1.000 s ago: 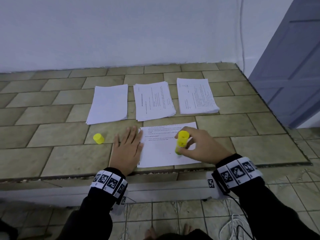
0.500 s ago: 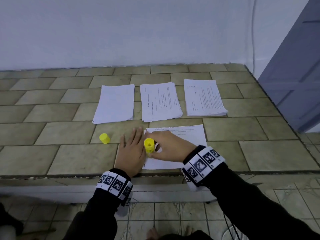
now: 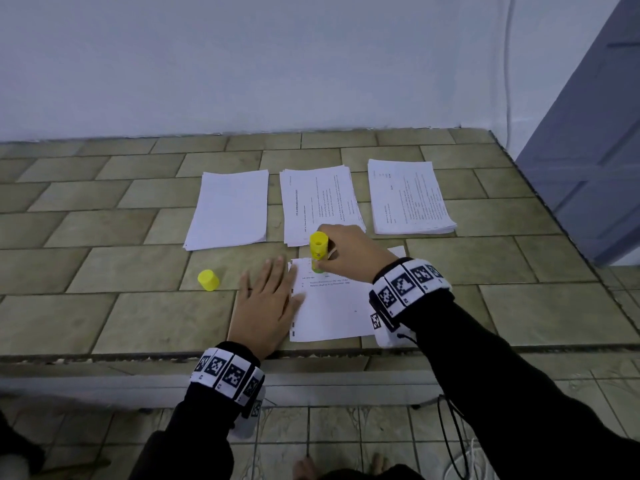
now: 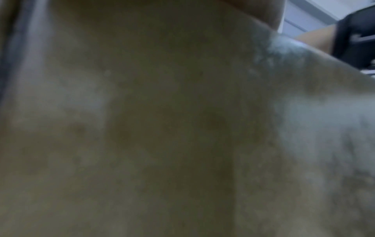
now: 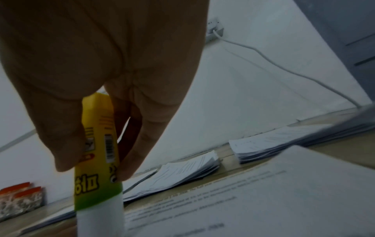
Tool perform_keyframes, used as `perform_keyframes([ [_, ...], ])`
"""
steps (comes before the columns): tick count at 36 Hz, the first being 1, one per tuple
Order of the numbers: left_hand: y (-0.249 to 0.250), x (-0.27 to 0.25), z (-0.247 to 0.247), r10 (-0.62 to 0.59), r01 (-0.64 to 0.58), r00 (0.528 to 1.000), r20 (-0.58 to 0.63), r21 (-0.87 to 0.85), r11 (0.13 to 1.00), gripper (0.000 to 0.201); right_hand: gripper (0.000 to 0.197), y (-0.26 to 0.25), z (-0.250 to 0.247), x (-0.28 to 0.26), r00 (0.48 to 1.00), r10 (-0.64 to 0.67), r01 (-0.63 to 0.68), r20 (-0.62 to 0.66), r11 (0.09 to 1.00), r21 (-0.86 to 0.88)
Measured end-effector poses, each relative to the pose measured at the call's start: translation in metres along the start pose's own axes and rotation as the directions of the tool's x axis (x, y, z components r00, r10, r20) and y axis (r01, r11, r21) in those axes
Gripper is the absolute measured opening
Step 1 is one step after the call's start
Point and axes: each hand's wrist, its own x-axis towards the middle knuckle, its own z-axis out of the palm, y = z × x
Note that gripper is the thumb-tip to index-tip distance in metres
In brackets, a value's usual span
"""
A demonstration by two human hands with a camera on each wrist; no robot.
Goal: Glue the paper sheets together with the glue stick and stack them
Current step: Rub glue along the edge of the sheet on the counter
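Closest, at the front edge of the tiled ledge (image 3: pixel 104 265): a single printed sheet (image 3: pixel 332 317), lying flat, words facing up. On its left edge, the left hand (image 3: pixel 265 306), laid flat, fingers straight and a little spread, pressing the paper down. Only blur from the left wrist camera (too close to the tiles to show anything of the hand).

A bit further in, near the top left corner of that sheet: the right hand (image 3: pixel 346 254), fingers curled round the yellow glue stick (image 3: pixel 318 251), holding it standing up, white tip down on the paper. Same grip from the right wrist camera: thumb and fingers (image 5: pixel 150 128) pinching the yellow tube (image 5: pixel 99 144), white glue end pointing down at the sheet (image 5: pixel 263 200).

Left of the flat hand, alone on the tiles: the yellow cap (image 3: pixel 208 280), off the glue stick and well apart from it.

Further back, in a row, three piles of paper. Left, a blank white pile (image 3: pixel 230 209). Middle, a printed pile (image 3: pixel 320 202), just beyond the right hand. Right, another printed pile (image 3: pixel 408 197).

Furthest: a white wall (image 3: pixel 242 64), a thin white cable (image 3: pixel 509 64) running down it (plugged into a socket in the right wrist picture), and a grey-blue door (image 3: pixel 595 133) on the right.
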Motion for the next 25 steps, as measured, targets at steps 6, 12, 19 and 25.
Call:
perform_keyframes([
  [6,0.001,0.0,-0.005,-0.011,0.012,1.0,0.02,-0.02,1.0,0.107,0.018,0.022,-0.003,-0.044,1.0,0.01,-0.015,0.03,0.986,0.163],
  [12,0.001,0.0,-0.006,-0.021,0.023,0.999,0.035,-0.044,0.999,0.106,0.015,0.025,-0.006,-0.078,0.998,-0.024,0.011,0.054,0.974,0.227],
  [19,0.002,-0.003,-0.003,-0.003,0.002,1.0,-0.018,-0.043,0.999,0.087,0.018,0.025,-0.004,-0.09,0.995,-0.085,0.071,0.057,0.976,0.205],
  [25,0.004,-0.001,-0.003,-0.02,0.02,1.0,0.0,-0.001,1.0,0.099,0.02,0.024,-0.001,-0.089,0.989,-0.124,0.108,0.079,0.978,0.178],
])
